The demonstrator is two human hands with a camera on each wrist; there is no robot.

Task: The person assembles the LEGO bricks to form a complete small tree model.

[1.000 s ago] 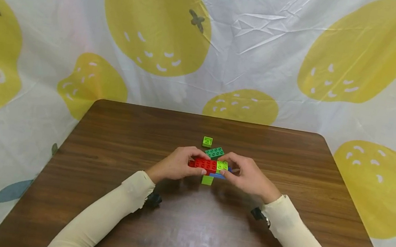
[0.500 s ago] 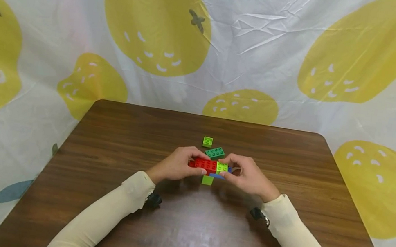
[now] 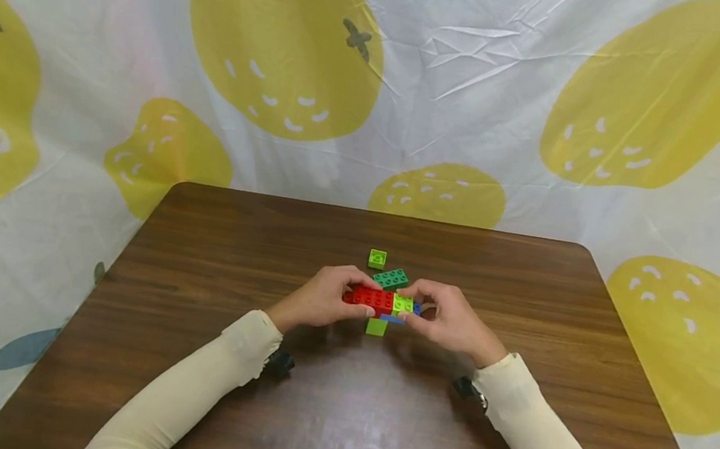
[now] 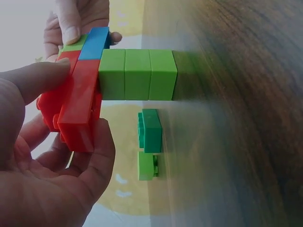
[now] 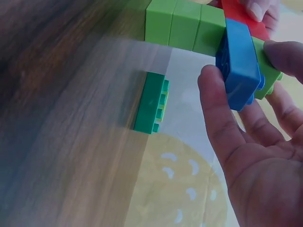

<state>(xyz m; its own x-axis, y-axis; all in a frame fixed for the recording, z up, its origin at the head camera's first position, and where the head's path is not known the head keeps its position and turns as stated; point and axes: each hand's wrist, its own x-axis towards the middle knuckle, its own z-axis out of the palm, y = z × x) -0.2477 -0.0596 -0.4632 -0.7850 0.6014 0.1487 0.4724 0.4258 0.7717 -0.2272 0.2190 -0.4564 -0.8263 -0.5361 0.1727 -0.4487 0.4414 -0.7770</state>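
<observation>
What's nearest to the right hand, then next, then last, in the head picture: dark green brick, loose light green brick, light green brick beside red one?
1. Light green brick beside red brick: pinched by right hand.
2. Dark green brick: beyond the red brick.
3. Loose light green brick: farthest back.

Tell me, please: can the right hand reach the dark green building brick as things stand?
Probably yes: the dark green building brick lies close to the right hand, with nothing visible between them. That hand, though, would likely need to release the lime brick it pinches beside the upper red brick.
</observation>
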